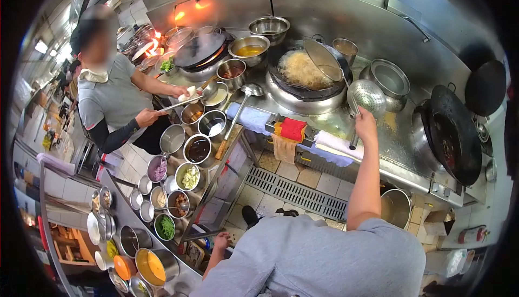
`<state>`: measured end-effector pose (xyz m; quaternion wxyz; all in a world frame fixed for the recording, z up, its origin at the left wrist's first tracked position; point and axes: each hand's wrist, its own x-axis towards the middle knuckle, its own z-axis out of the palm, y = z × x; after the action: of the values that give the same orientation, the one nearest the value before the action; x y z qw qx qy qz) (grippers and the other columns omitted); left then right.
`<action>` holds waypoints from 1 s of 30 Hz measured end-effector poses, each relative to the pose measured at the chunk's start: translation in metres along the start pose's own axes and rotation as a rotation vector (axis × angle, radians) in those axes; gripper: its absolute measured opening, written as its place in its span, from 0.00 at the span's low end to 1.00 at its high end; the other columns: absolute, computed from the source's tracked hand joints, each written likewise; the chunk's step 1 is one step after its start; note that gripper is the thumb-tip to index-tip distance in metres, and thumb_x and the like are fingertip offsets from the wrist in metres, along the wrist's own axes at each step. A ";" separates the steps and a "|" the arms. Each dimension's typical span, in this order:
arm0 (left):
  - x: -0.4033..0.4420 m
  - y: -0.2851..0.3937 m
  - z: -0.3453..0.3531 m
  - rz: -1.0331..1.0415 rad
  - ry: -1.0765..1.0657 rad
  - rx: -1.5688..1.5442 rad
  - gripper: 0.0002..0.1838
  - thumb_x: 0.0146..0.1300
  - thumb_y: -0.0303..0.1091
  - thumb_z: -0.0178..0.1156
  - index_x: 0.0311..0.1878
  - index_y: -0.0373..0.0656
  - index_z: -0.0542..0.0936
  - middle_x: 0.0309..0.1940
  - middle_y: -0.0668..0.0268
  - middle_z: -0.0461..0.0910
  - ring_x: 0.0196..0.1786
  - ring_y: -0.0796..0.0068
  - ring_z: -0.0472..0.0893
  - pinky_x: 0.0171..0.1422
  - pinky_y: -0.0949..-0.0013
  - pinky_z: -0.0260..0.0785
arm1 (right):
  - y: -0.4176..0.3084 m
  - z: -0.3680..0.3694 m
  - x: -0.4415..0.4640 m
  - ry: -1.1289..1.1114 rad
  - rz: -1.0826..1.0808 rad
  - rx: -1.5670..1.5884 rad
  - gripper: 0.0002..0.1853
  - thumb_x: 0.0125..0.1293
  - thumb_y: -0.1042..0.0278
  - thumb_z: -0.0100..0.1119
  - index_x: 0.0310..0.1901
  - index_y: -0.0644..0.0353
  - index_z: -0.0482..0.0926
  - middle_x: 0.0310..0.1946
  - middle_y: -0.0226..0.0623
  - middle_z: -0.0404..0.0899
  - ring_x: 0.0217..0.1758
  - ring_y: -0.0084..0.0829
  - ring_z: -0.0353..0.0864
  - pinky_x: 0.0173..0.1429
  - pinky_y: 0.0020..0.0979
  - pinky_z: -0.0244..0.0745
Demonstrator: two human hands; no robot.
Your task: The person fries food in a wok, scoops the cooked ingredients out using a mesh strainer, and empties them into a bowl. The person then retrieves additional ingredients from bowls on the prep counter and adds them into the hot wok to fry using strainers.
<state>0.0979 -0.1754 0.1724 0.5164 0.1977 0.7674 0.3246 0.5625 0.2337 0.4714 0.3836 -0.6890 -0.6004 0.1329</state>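
Note:
My right hand [366, 126] is closed round a metal handle whose tubular end sticks out below the fist. At its upper side is the round perforated skimmer [367, 96], above the stove top. Just beyond, a fine mesh strainer [323, 60] tilts over the wok [277, 75], where pale liquid foams and bubbles. Whether my grip also takes in the strainer's handle I cannot tell. My left hand [222, 241] hangs low beside the prep counter [215, 180], its fingers loosely bent and slightly apart, with nothing visible in them.
A co-worker [111, 88] at the left holds a ladle and a white cloth near a smoking wok [201, 51]. A ladle [238, 116] lies across pots of sauces and chopped vegetables. Folded towels [338, 143] line the stove's edge. More woks [451, 134] stand at the right.

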 end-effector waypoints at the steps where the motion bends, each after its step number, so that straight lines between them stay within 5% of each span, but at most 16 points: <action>1: -0.003 -0.010 -0.002 0.047 -0.045 0.019 0.09 0.54 0.27 0.44 0.38 0.41 0.70 0.27 0.64 0.73 0.29 0.70 0.74 0.29 0.70 0.66 | 0.005 0.007 0.005 0.003 0.000 -0.003 0.15 0.52 0.71 0.45 0.43 0.61 0.72 0.37 0.50 0.73 0.43 0.44 0.72 0.47 0.36 0.65; 2: 0.000 -0.029 -0.009 0.094 -0.092 0.042 0.09 0.53 0.29 0.45 0.38 0.41 0.71 0.27 0.64 0.74 0.29 0.69 0.74 0.30 0.68 0.66 | 0.014 0.023 0.015 -0.007 -0.035 -0.037 0.15 0.53 0.72 0.45 0.43 0.61 0.72 0.36 0.50 0.73 0.41 0.43 0.73 0.46 0.35 0.65; 5: 0.050 -0.112 -0.034 0.662 -0.332 0.443 0.10 0.50 0.33 0.47 0.36 0.42 0.72 0.27 0.64 0.74 0.30 0.65 0.74 0.31 0.62 0.66 | 0.024 0.055 0.044 -0.125 -0.052 -0.019 0.16 0.54 0.72 0.46 0.46 0.60 0.71 0.35 0.47 0.75 0.39 0.41 0.74 0.43 0.34 0.66; 6: 0.050 -0.110 -0.034 0.368 -0.311 0.489 0.11 0.47 0.36 0.49 0.34 0.44 0.73 0.28 0.64 0.74 0.31 0.62 0.74 0.34 0.59 0.66 | 0.035 0.060 0.049 -0.116 -0.044 -0.025 0.16 0.54 0.72 0.46 0.46 0.60 0.71 0.35 0.47 0.75 0.39 0.41 0.74 0.43 0.34 0.66; 8: 0.048 -0.092 -0.029 0.206 -0.233 0.348 0.10 0.48 0.34 0.47 0.35 0.44 0.72 0.28 0.65 0.73 0.30 0.63 0.74 0.32 0.62 0.65 | 0.046 0.071 0.059 -0.053 0.140 0.351 0.17 0.54 0.71 0.46 0.48 0.60 0.69 0.35 0.46 0.75 0.38 0.41 0.74 0.43 0.34 0.66; 13: 0.036 -0.015 -0.008 -0.120 -0.221 -0.226 0.09 0.51 0.28 0.44 0.37 0.42 0.70 0.27 0.66 0.72 0.23 0.67 0.71 0.25 0.67 0.63 | 0.054 0.040 -0.007 0.381 0.046 0.126 0.19 0.54 0.75 0.45 0.50 0.60 0.66 0.35 0.51 0.73 0.36 0.46 0.73 0.40 0.37 0.66; 16: 0.006 0.043 0.006 0.012 -0.188 0.173 0.11 0.51 0.25 0.45 0.39 0.42 0.68 0.27 0.66 0.72 0.23 0.67 0.68 0.24 0.68 0.62 | 0.063 0.035 -0.055 0.383 0.216 -0.061 0.21 0.54 0.75 0.42 0.52 0.58 0.63 0.36 0.53 0.72 0.40 0.51 0.70 0.43 0.39 0.64; 19: 0.086 -0.037 -0.005 -0.123 -0.331 -0.050 0.12 0.50 0.27 0.47 0.39 0.40 0.71 0.32 0.63 0.73 0.28 0.67 0.72 0.27 0.67 0.64 | 0.078 0.036 -0.077 0.327 0.305 -0.280 0.24 0.53 0.75 0.43 0.55 0.54 0.60 0.38 0.51 0.70 0.41 0.50 0.70 0.44 0.40 0.65; 21: 0.102 -0.031 -0.017 -0.212 -0.399 -0.066 0.12 0.50 0.27 0.48 0.40 0.39 0.72 0.33 0.62 0.73 0.29 0.67 0.73 0.28 0.67 0.65 | 0.083 0.038 -0.088 0.264 0.392 -0.424 0.25 0.52 0.75 0.44 0.56 0.51 0.59 0.39 0.49 0.68 0.40 0.49 0.70 0.44 0.40 0.66; 23: 0.118 -0.021 -0.041 1.084 -0.625 1.344 0.11 0.50 0.28 0.49 0.37 0.39 0.74 0.36 0.60 0.74 0.32 0.69 0.75 0.31 0.69 0.67 | 0.091 0.040 -0.101 -0.084 0.418 -0.583 0.29 0.51 0.74 0.46 0.57 0.48 0.57 0.43 0.47 0.65 0.43 0.45 0.71 0.45 0.38 0.68; 24: 0.123 -0.017 -0.043 1.098 -0.654 1.346 0.11 0.50 0.28 0.49 0.37 0.39 0.74 0.36 0.60 0.74 0.32 0.69 0.75 0.31 0.69 0.67 | 0.095 0.043 -0.107 -0.191 0.439 -0.619 0.30 0.50 0.74 0.47 0.58 0.42 0.56 0.46 0.44 0.64 0.47 0.43 0.69 0.46 0.39 0.68; 26: 0.134 -0.013 -0.036 -0.109 -0.524 0.291 0.12 0.49 0.32 0.49 0.37 0.41 0.76 0.38 0.60 0.75 0.35 0.67 0.76 0.37 0.69 0.69 | 0.097 0.047 -0.135 -0.121 0.485 -0.598 0.30 0.51 0.71 0.48 0.57 0.38 0.56 0.53 0.41 0.59 0.52 0.42 0.65 0.49 0.41 0.65; 28: 0.129 0.000 -0.034 -0.084 -0.567 0.416 0.13 0.50 0.33 0.48 0.39 0.44 0.76 0.38 0.60 0.75 0.37 0.64 0.76 0.40 0.68 0.69 | 0.080 0.053 -0.169 0.001 0.597 -0.541 0.29 0.52 0.71 0.47 0.57 0.37 0.57 0.57 0.41 0.55 0.55 0.41 0.62 0.51 0.41 0.62; 30: 0.130 0.009 -0.031 -0.068 -0.597 0.531 0.15 0.50 0.35 0.48 0.41 0.46 0.76 0.38 0.60 0.75 0.38 0.62 0.76 0.42 0.66 0.68 | 0.134 0.080 -0.224 0.168 0.472 -0.406 0.28 0.46 0.73 0.49 0.54 0.46 0.62 0.49 0.46 0.63 0.49 0.46 0.66 0.49 0.38 0.64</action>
<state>0.0186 -0.0954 0.1005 0.6581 0.3844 0.6469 0.0262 0.5530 0.0570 0.2632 0.2450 -0.8804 -0.4043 0.0383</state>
